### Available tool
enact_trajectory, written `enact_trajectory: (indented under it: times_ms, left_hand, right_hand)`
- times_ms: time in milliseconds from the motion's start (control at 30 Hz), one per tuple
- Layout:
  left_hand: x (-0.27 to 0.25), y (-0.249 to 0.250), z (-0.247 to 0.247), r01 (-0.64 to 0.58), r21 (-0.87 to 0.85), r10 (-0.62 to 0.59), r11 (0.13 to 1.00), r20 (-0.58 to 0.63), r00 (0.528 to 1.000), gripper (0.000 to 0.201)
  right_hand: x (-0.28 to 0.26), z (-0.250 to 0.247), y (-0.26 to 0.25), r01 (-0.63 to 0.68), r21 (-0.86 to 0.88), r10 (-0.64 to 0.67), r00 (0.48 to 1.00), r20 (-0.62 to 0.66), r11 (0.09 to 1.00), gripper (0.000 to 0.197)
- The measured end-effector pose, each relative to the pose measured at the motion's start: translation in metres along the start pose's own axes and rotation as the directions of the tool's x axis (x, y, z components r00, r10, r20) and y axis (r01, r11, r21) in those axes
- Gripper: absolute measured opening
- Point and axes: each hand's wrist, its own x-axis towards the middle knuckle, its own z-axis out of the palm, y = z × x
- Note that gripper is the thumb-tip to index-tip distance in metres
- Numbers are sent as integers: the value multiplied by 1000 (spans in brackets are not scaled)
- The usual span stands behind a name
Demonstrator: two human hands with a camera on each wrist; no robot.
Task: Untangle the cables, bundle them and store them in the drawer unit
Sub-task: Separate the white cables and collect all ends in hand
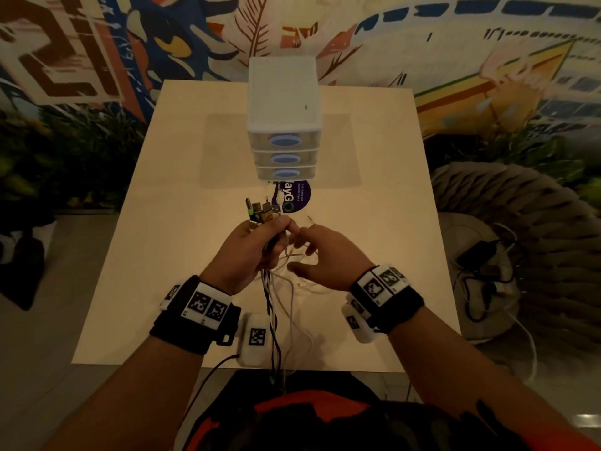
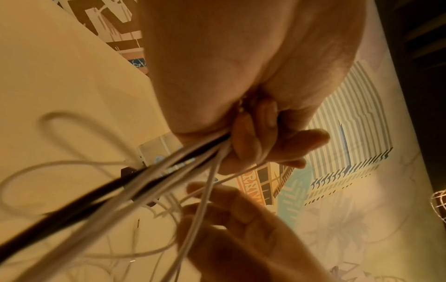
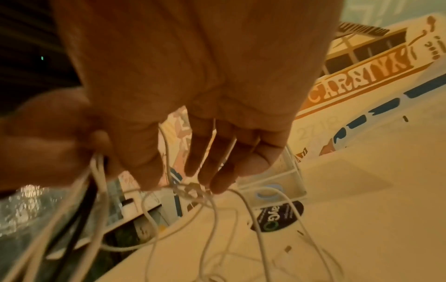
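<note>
My left hand (image 1: 276,232) grips a bundle of black and white cables (image 1: 271,307) above the middle of the table. Several connector ends (image 1: 260,211) stick up out of its fist, and the cords hang down past the table's near edge. In the left wrist view its fingers (image 2: 253,137) curl round the cords (image 2: 169,167). My right hand (image 1: 302,245) is just right of it, fingers fairly straight (image 3: 217,162). Thin white cable loops (image 3: 217,209) thread between and under those fingers. The white drawer unit (image 1: 284,125) stands behind with all three blue-handled drawers closed.
The beige table (image 1: 374,222) carries a round purple sticker (image 1: 294,198) just in front of the drawer unit. A woven pouf (image 1: 520,239) with a black charger and loose wires (image 1: 481,258) sits on the floor at the right. A painted mural wall stands behind.
</note>
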Motion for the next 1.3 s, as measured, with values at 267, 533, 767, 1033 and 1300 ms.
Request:
enact_trajectory:
  times_ms: [267,533,767,1033,1300]
  left_hand:
    - [4,-2,-11,-25,80,30,997,-67,997,31]
    - [9,-3,-22,20,7,-18,1000,-194,981,31]
    - [9,0,-16,75,7,-73,997,-162,984,34]
    - [11,-4,-22,71,-46,-77,996,-135,988,22]
    - [12,-8,-21,81,-100,-90,992,-79,993,22]
  right_hand:
    - [2,0,10,-73,48,74,997,-19,996,15]
    - [-3,-5,22,-84,120,94,992,-85,989,11]
    - [-4,-3,26,-78,117,87,993,-81,990,10]
    - [-5,-2,27,-182,180,169,982,83,967,19]
    - [6,8,22,-300,275,246,946,213,914,31]
